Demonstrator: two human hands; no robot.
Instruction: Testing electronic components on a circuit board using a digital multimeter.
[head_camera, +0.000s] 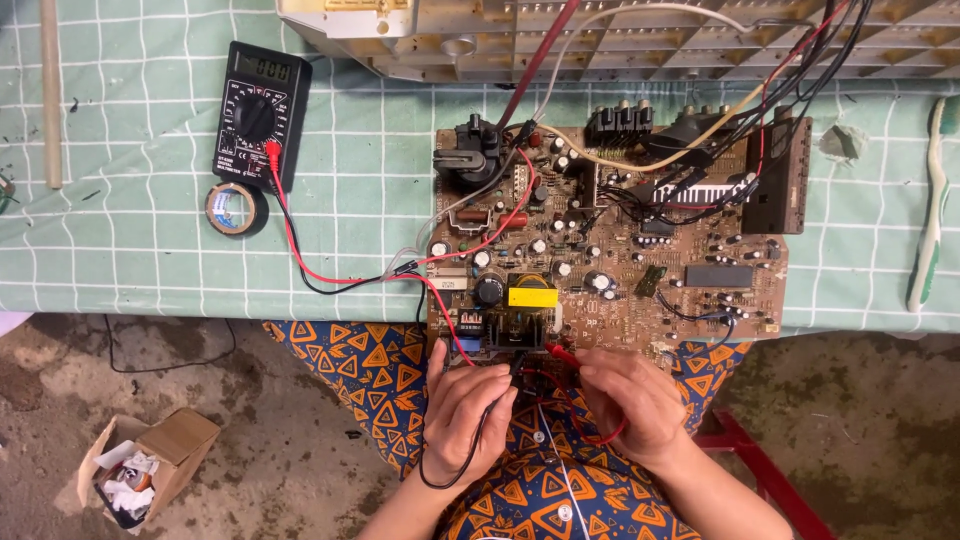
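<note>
- One brown circuit board (610, 250) lies on the surface (150, 270), its near edge hanging over the person's lap; both hands sit at that near edge, lower left part of the board.
- Left hand (465, 410) closed around one black probe (512, 372), tip up at the board edge by the black block with the yellow-topped part (531, 295).
- Right hand (630, 400) closed around one red probe (562, 354), tip pointing left at the same board edge.
- Hands just beside each other, not touching; the probe tips are near together between them.
- Two leads, one red (292, 235) and one black (330, 288), run from the probes left across the surface to one black multimeter (260, 112).
- One roll of black tape (236, 208) just below the multimeter, touching or nearly so.
- One beige slatted housing (600, 35) at the far edge; a bundle of wires goes from it to the board.
- One green-white toothbrush (932, 215) at far right, well apart from the board.
- One wooden stick (50, 95) at far left.
- One open cardboard box (145, 465) with paper scraps on the floor, lower left.
- Surface cover is a green checked cloth.
</note>
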